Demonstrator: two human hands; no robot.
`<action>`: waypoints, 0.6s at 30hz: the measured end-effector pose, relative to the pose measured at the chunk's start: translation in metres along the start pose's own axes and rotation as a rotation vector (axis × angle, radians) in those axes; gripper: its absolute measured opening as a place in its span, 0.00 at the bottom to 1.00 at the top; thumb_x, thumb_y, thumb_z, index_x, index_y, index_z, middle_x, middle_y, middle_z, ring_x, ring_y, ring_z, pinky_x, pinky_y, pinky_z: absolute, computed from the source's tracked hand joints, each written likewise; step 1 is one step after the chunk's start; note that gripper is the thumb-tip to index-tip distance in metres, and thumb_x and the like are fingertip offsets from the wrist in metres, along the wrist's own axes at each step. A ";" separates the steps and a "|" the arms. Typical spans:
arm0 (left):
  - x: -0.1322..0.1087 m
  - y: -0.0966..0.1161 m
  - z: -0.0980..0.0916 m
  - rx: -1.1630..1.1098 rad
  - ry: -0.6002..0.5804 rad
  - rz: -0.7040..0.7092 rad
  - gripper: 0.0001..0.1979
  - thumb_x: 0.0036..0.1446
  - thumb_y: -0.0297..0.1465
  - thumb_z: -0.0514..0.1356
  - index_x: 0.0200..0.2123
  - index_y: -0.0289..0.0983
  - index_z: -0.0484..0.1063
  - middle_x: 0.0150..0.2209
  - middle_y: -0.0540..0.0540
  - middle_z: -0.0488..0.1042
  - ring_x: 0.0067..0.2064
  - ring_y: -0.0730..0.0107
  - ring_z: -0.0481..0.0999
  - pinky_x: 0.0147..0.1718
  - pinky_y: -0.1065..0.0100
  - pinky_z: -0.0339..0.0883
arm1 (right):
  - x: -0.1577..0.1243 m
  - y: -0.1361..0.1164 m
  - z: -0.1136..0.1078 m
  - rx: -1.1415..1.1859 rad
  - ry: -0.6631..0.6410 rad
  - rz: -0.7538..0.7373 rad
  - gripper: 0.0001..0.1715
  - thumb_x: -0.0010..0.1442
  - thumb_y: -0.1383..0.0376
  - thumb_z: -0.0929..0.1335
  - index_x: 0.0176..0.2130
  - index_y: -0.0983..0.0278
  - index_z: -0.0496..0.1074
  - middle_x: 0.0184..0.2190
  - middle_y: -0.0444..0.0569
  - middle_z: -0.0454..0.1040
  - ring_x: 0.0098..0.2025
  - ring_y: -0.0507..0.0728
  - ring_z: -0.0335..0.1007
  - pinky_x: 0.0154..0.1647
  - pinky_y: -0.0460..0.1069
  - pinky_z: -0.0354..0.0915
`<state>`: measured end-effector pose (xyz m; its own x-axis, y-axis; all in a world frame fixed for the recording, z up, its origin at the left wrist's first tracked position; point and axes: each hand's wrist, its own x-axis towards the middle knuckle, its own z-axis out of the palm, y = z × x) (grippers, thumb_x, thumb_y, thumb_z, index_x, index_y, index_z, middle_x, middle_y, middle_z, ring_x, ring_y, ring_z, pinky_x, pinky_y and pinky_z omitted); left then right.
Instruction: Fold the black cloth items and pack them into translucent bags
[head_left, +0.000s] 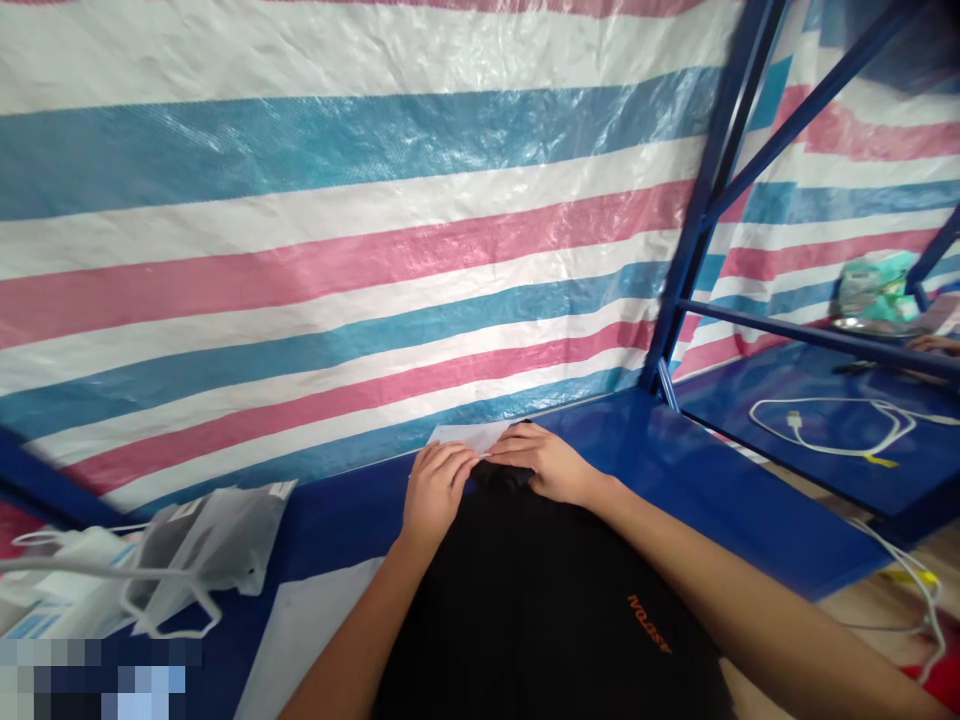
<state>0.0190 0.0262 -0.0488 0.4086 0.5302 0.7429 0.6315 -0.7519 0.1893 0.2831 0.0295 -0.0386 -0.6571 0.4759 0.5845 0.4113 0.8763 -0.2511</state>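
Observation:
My left hand (pixel 436 490) and my right hand (pixel 551 462) meet at the near side of a thin white sheet (pixel 469 432) on the blue table. The fingers of both hands are closed, and a narrow white edge shows between their tips. The hands hide much of the sheet, so its full shape is unclear. Black cloth (pixel 525 600) with orange lettering fills the space between my forearms and reaches up to the hands. Another white sheet (pixel 307 620) lies flat beside my left forearm, partly covered by it.
Clear plastic bags (pixel 217 545) with grey contents and a white cable (pixel 169 600) lie at the left. Blue metal posts (pixel 694 220) and a striped tarp (pixel 337 230) border the blue table (pixel 720 500). A coiled white cable (pixel 832 430) rests on the neighbouring table, where another person's hand (pixel 934 345) shows.

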 end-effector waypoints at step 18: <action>0.001 -0.012 -0.004 0.007 0.032 -0.341 0.11 0.75 0.37 0.54 0.48 0.41 0.75 0.48 0.41 0.83 0.51 0.52 0.82 0.55 0.52 0.74 | -0.021 0.048 -0.029 0.581 0.526 0.547 0.24 0.55 0.61 0.79 0.52 0.57 0.84 0.54 0.50 0.84 0.57 0.72 0.79 0.64 0.65 0.70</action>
<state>0.0092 0.0340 -0.0478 0.1523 0.7377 0.6578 0.7323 -0.5311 0.4261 0.3348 0.0594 -0.0402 -0.0407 0.8598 0.5090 0.1067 0.5102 -0.8534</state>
